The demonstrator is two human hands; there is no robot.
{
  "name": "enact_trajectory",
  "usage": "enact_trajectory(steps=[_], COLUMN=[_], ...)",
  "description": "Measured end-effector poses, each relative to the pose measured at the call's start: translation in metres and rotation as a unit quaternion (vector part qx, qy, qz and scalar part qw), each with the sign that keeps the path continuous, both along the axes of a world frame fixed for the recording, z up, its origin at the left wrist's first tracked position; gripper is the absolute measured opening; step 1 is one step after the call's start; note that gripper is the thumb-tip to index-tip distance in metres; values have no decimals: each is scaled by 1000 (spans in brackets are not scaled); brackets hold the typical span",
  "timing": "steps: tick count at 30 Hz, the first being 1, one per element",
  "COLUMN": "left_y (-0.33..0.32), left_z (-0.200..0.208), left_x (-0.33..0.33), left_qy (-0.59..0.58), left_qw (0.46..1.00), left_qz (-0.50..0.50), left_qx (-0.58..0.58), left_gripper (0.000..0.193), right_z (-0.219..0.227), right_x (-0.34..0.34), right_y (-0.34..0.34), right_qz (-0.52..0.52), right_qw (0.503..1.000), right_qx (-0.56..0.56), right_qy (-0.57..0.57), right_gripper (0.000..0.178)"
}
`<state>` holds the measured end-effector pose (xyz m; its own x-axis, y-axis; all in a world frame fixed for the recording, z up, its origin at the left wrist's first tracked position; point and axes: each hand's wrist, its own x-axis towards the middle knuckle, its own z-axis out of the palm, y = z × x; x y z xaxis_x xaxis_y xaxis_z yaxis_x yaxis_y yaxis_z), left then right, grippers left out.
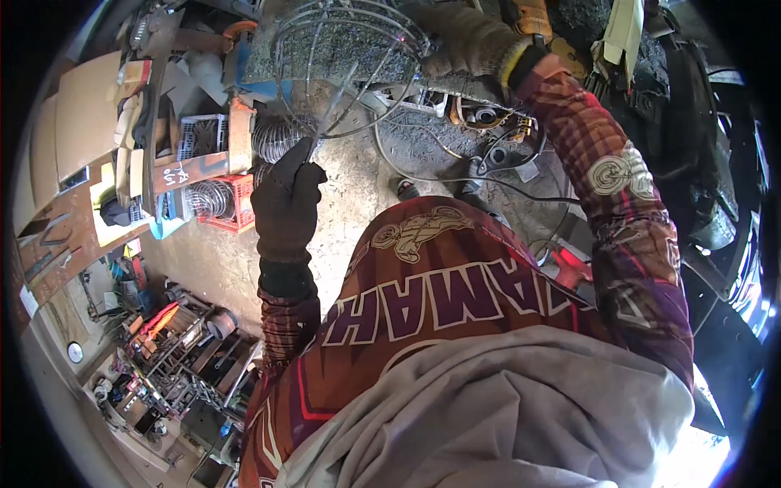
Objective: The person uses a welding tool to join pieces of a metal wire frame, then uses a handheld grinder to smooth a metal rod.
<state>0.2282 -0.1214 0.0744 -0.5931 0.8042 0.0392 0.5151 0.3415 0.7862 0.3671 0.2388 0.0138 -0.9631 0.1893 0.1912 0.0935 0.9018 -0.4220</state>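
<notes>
My left hand, in a dark brown work glove, is closed around the lower end of a narrow grey metal bar. The bar's far end slants up across a round wire frame made of bent rods and rings. At the frame's right side, my right hand, in a brown knitted glove with a yellow cuff edge, has its fingers closed at the rim. Its fingertips are partly hidden. Behind the frame lies a rough, dark-speckled work surface.
Left of me, coiled wire rings sit by a red crate beside a cluttered bench. A cable trails across the floor. Metal parts lie under the work surface. A rack of scrap metal stands lower left.
</notes>
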Motion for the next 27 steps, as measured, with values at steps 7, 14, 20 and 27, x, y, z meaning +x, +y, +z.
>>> enact_trajectory(steps=[7, 14, 20, 27], left_y=[8, 23, 25, 27], left_z=[-6, -15, -11, -24], left_x=[9, 8, 0, -8], left_qy=[-120, -116, -37, -66], left_qw=[992, 991, 998, 995], left_qz=[38, 26, 20, 17], left_qx=[10, 62, 42, 70], left_gripper=[38, 36, 35, 35], right_z=[-24, -3, 40, 13], right_x=[-21, -16, 17, 43], right_y=[1, -3, -24, 7], right_qz=[-16, -13, -159, -185], right_qw=[994, 994, 985, 968], right_qx=[-16, -38, 40, 51], right_qy=[-105, -98, -50, -163], right_gripper=[78, 98, 68, 36])
